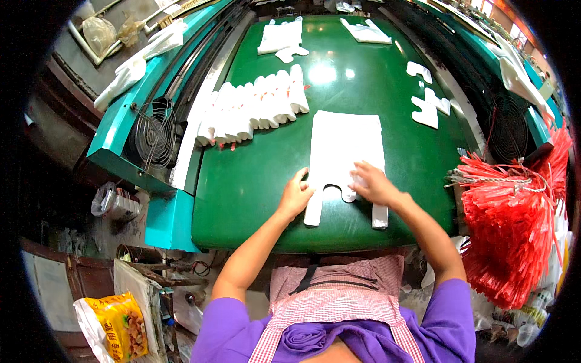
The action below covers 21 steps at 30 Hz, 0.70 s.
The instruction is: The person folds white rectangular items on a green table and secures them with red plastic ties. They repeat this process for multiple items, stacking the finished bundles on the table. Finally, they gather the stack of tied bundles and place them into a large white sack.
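Note:
A flat stack of white plastic carrier bags (pixel 346 148) lies on the green table top (pixel 254 181), handles pointing toward me. My left hand (pixel 296 195) rests on the left handle strip, fingers pressing its edge. My right hand (pixel 371 182) lies on the right handle strip, fingers curled over the plastic near the cut-out piece (pixel 347 195) between the handles. Whether either hand actually grips the plastic is unclear; both press on it.
A row of bundled white bags (pixel 254 109) lies to the left rear. More bag stacks (pixel 281 36) and white cut-out scraps (pixel 427 109) sit further back. A hanging bunch of red plastic ties (pixel 511 218) is at the right. A wire-guarded fan (pixel 155 134) sits left.

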Motion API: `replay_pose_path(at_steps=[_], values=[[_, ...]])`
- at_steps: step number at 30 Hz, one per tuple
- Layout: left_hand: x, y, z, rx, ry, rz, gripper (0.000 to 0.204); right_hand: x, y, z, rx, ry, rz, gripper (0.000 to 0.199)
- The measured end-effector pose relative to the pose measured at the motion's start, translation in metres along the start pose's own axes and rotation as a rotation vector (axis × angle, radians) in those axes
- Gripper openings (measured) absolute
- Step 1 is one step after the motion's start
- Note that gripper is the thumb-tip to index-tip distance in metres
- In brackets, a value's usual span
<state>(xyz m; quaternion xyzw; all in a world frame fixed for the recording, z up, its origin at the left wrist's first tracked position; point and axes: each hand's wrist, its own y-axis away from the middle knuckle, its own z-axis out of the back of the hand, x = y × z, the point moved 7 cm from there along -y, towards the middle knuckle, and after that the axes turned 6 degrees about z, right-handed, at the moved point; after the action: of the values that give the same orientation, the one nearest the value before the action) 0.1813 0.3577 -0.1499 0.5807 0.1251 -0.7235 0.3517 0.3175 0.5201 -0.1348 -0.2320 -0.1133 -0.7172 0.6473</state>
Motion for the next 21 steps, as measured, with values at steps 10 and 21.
replay_pose_path(at_steps=[10, 21], values=[[0.018, 0.039, 0.026, 0.094, 0.096, 0.031, 0.042, 0.062, 0.072, 0.005, 0.077, 0.033, 0.091, 0.075], [-0.047, 0.075, 0.017, 0.192, -0.801, -0.828, 0.035, 0.048, 0.118, 0.004, 0.045, 0.090, 0.196, 0.057]])
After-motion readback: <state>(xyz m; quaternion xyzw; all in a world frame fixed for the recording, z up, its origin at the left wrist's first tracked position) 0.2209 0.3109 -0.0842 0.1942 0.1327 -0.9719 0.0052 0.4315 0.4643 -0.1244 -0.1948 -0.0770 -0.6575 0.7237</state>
